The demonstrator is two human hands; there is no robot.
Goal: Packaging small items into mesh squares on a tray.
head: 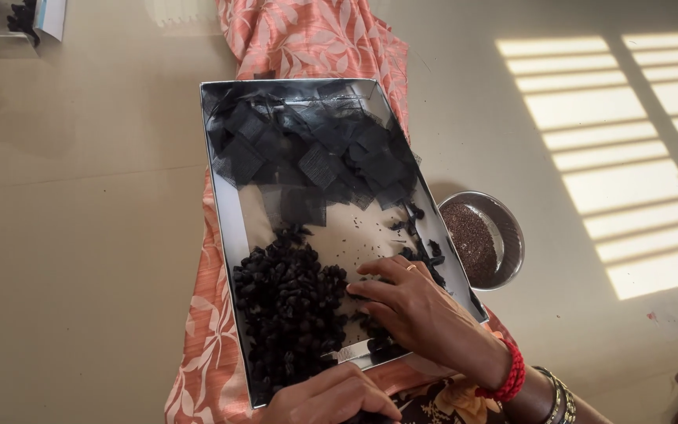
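Two hands | right hand (421,310) flat, fingers loose, touching black lumps (292,314) | left hand (331,396) gripping tray (225,228).

Bright sunlight falls in slatted bars across the floor (621,157) at right; soft shadows elsewhere, focus sharp, slight wide-angle bend at edges.

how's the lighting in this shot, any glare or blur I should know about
Head view: striped sunlight patches glare on the floor at right; the metal tray reflects dully along its rim; the steel bowl casts a soft shadow; the right hand and black pieces look sharp, the left hand is cropped.
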